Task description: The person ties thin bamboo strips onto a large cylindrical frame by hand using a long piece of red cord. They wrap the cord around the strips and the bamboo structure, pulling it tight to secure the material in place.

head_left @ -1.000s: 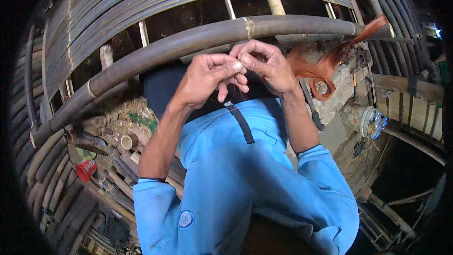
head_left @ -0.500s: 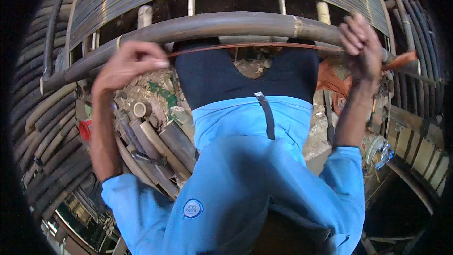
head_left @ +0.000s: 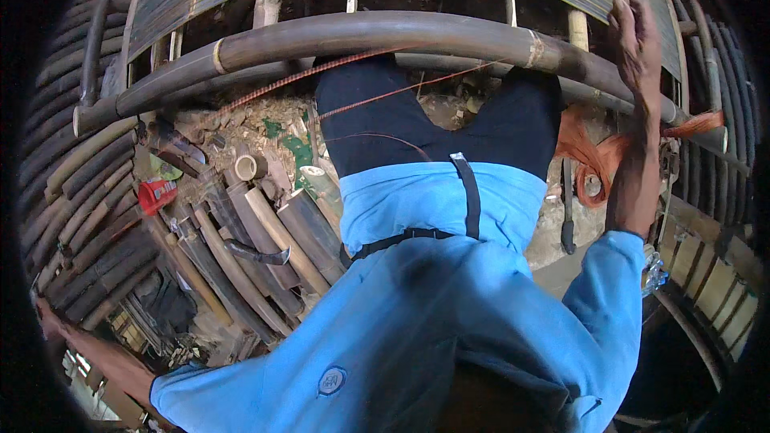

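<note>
- While the right hand point(head_left: 635, 36) is raised to the right end of the pole point(head_left: 385, 32), its fingers point(head_left: 626, 16) are clenched; what they grip cannot be told.
- Cord point(head_left: 321, 72): thin, red, stretched taut beneath the pole, running from lower left up toward the right.
- Left hand point(head_left: 50, 322): flung out low at the left edge of view, arm extended; whether its fingers are clenched or released cannot be told.
- Orange fibre bundle point(head_left: 589, 156): hangs just beside the right forearm.
- Cut bamboo point(head_left: 265, 232): lengths piled on the ground at left, a curved blade point(head_left: 261, 254) lying on them.
- Red container point(head_left: 157, 194): near the pile's left side.
</note>
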Motion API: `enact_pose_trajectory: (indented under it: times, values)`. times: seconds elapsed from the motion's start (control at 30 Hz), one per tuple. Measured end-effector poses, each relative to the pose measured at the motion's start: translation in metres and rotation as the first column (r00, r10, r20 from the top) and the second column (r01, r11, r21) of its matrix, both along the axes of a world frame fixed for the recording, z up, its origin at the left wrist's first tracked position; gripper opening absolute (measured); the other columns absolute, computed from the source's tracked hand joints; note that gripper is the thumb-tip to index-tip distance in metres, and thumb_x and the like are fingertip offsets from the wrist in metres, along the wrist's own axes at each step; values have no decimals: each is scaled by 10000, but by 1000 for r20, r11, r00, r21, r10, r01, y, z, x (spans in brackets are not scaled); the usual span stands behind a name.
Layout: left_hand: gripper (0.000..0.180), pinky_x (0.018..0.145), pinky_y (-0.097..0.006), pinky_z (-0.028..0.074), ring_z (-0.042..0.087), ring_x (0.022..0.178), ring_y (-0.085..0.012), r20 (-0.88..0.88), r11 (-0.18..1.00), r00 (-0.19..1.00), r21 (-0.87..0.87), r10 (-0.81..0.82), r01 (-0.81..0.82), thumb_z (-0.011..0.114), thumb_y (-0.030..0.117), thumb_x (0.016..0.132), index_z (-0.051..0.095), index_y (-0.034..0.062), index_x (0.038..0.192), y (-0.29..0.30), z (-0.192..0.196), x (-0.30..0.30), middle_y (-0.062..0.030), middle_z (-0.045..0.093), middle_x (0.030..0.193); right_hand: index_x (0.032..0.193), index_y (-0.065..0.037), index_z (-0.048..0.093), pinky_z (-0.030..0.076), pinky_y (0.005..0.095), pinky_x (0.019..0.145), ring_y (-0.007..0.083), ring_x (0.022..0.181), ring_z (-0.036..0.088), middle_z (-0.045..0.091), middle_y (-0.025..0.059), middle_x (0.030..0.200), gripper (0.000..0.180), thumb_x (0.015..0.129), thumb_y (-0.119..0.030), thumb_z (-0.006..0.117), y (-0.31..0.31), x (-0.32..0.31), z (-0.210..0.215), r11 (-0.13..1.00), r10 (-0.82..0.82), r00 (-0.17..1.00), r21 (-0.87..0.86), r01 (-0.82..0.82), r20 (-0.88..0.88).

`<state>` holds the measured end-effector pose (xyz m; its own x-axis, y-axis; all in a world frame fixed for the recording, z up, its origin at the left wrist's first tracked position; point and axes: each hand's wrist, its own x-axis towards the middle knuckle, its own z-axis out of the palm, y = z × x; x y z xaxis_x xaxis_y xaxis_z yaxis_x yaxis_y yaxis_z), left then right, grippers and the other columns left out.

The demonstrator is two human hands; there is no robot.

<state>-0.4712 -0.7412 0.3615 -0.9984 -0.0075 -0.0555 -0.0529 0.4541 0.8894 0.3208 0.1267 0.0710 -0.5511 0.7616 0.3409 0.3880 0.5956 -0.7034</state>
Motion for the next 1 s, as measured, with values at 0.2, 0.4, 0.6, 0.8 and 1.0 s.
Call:
enact_pose_trajectory:
  times: [0.2, 0.4, 0.6, 0.8, 1.0]
  values:
    - [694, 1099, -343, 352, 512, 1205, -229, -156, 879, 983, -476, -99, 13, 515, 554, 976, 475, 13, 1408, 27, 22, 34, -114, 524, 1375, 1192, -41, 610, 458, 308, 910, 152, 1020, 583, 631, 91, 1051, 296, 1031, -277, 532, 131, 98, -47, 901, -220, 974, 394, 183, 49]
    - [389, 648, -259, 277, 353, 707, -84, 119, 724, 766, -262, -632, 638, 656, 435, 922, 485, 145, 727, 146, -141, 138, 43, 408, 793, 1138, 6, 625, 477, 307, 762, 171, 818, 594, 624, 80, 873, 339, 1008, -301, 569, 239, 340, -16, 830, -523, 836, 325, 454, 166]
    - [245, 621, -299, 309, 424, 740, -142, -183, 836, 887, -456, -425, 306, 609, 356, 945, 464, 168, 884, 257, -78, 139, -7, 478, 854, 1066, 20, 641, 468, 308, 650, 156, 683, 563, 604, 66, 753, 352, 998, -322, 590, 207, 316, -66, 765, -561, 818, 457, 454, 125]
    - [207, 659, -376, 394, 523, 816, -235, -335, 762, 857, -640, -391, 98, 529, 323, 971, 452, 229, 1138, 233, -87, 90, -78, 565, 978, 1113, 2, 595, 479, 387, 656, 217, 728, 597, 623, 116, 841, 359, 982, -332, 571, 192, 415, -51, 763, -583, 808, 400, 508, 83]
    - [396, 698, -452, 479, 622, 893, -328, -328, 175, 865, -944, -380, -281, 450, 291, 996, 439, 291, 1392, 90, -12, 97, -149, 652, 1101, 1075, -36, 617, 476, 368, 744, 219, 767, 579, 611, 98, 845, 400, 968, -417, 557, 131, 443, -112, 592, -800, 598, 234, 771, 54]
